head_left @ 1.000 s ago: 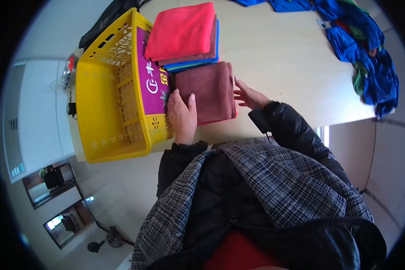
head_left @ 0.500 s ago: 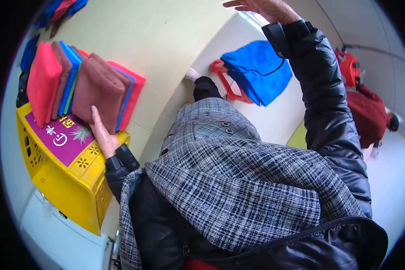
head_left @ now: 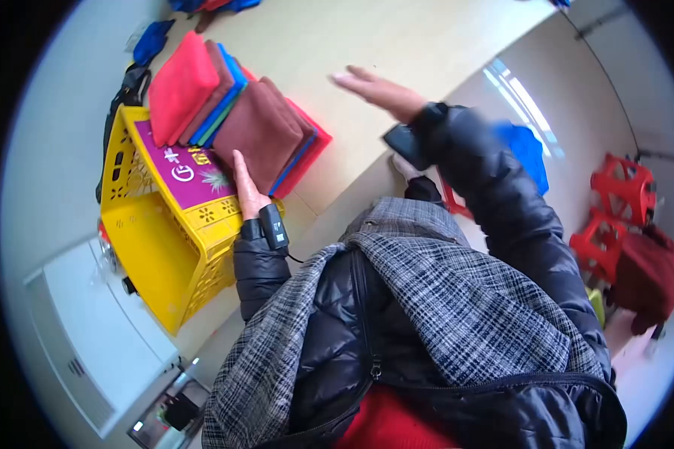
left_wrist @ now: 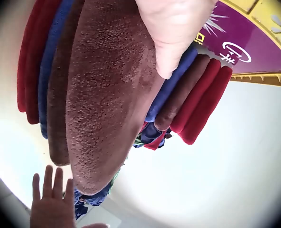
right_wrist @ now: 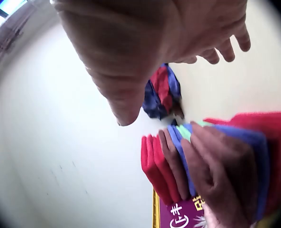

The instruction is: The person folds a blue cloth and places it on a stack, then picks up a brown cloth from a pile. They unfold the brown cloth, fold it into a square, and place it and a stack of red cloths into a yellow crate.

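Two stacks of folded towels lean by the yellow basket (head_left: 150,247). In the nearer stack, a brown towel (head_left: 254,127) faces me, with blue and red towels behind it. My left hand (head_left: 249,187) rests against this stack at the basket's end, thumb straight along the brown towel; its other fingers are hidden. The farther stack has a red towel (head_left: 183,86) outermost, then brown, blue and green ones. My right hand (head_left: 382,91) hovers over the table to the right of the stacks, fingers extended, holding nothing.
The basket carries a purple label (head_left: 183,172). Rumpled blue and red cloths (right_wrist: 163,90) lie at the table's far end. Right of the table are blue cloth (head_left: 528,157) low down, red stools (head_left: 625,187) and a person in dark red (head_left: 644,277).
The view swung right, then partly back. My right hand left the nearer stack's side, rose far out to the right and came back over the table. My left hand stays at the stack.
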A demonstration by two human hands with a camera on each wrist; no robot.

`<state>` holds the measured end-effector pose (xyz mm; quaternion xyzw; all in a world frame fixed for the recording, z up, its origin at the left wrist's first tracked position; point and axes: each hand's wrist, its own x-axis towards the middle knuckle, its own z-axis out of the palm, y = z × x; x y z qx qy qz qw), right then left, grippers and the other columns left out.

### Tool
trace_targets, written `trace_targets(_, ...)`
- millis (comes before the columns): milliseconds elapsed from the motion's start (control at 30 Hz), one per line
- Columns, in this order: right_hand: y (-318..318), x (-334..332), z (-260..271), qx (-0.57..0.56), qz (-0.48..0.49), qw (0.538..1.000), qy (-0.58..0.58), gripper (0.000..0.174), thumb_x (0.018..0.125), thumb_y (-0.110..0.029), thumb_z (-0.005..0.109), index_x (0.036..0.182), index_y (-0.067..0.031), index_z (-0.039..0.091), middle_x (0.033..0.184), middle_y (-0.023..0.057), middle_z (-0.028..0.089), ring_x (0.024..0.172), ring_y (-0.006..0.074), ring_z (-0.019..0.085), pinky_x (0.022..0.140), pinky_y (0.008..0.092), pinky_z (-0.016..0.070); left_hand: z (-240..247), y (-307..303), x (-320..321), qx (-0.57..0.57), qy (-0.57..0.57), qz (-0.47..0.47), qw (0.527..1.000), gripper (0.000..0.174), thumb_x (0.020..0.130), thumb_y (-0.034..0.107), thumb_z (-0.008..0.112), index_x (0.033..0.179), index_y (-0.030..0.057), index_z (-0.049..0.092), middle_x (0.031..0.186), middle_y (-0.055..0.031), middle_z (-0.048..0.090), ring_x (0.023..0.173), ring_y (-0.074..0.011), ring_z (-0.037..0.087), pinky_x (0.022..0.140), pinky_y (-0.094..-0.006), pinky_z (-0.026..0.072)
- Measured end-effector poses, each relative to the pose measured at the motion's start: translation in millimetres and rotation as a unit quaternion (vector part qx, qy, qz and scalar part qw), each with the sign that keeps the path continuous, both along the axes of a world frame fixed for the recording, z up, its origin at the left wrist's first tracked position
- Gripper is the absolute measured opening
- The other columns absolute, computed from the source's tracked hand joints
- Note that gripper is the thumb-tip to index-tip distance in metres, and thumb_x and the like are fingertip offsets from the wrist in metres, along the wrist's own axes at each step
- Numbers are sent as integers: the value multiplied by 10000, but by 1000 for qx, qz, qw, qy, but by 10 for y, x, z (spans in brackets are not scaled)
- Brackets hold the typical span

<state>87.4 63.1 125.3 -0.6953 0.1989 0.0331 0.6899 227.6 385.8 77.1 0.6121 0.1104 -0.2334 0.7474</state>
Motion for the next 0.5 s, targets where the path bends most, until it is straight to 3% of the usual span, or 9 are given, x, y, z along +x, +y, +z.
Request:
trace_targets(67,324,522,97,-30,51,998,3,1219,828,-793,562,1540,118,173,1594,332,216,1500,394,237,1216,390,232,194,-103,-153,-5,0,10,1000,764,946,568,611,1503,80,426,1522,-78,478,1381,-249,461,1168,-410,354)
trace_targets(100,498,744,36,-42,37,998,-13,1383,687,-857,651,1508,161,202,1501,407,328,1439,453,343,1189,417,293,333,-163,-232,-10,32,14,999,763,946,569,610,1501,79,428,1522,-78,478,1381,-247,461,1168,-409,352)
trace_targets(167,671,1050,-90,-119,77,990,18,1427,648,-876,659,1500,173,199,1489,397,360,1419,456,376,1164,432,329,565,-276,-362,-40,90,26,995,762,945,575,606,1494,73,439,1512,-79,488,1377,-243,464,1168,-406,352)
trace_targets(233,754,1198,-217,-157,102,982,34,1442,635,-883,662,1500,172,197,1490,389,366,1413,454,388,1158,435,336,259,-99,-223,-54,74,10,996,791,932,590,612,1510,94,399,1506,-83,467,1370,-251,462,1141,-423,386)
trace_targets(300,700,1227,-372,-43,137,979,144,1470,618,-864,700,1520,156,147,1536,369,307,1453,419,337,1179,433,301,85,4,-165,-68,76,-12,995,827,918,595,629,1537,124,346,1525,-80,408,1367,-248,451,1110,-437,423)
trace_targets(400,654,1224,-378,21,139,978,154,1482,618,-822,744,1534,143,91,1581,337,239,1496,381,258,1202,416,257,341,-121,-385,47,-50,-21,997,891,901,602,649,1565,121,300,1576,-77,331,1413,-233,386,1120,-431,408)
trace_targets(433,634,1245,-385,63,153,972,165,1464,644,-775,768,1545,127,50,1600,308,220,1517,354,203,1214,404,228,328,-24,-449,87,-210,-115,967,926,891,613,655,1577,118,278,1590,-79,312,1434,-236,355,1130,-433,393)
trace_targets(467,632,1266,-399,58,164,971,165,1464,644,-775,768,1545,127,50,1600,308,220,1517,354,203,1214,403,228,312,-15,-430,87,-211,-102,968,926,891,613,655,1577,118,278,1590,-79,312,1434,-236,355,1130,-433,393)
trace_targets(500,642,1307,-537,95,174,969,149,1461,645,-773,770,1550,119,49,1602,300,224,1518,351,199,1216,400,225,473,-105,-384,8,-59,-47,997,909,824,375,699,1578,94,277,1592,-99,321,1446,-252,347,1154,-414,355)
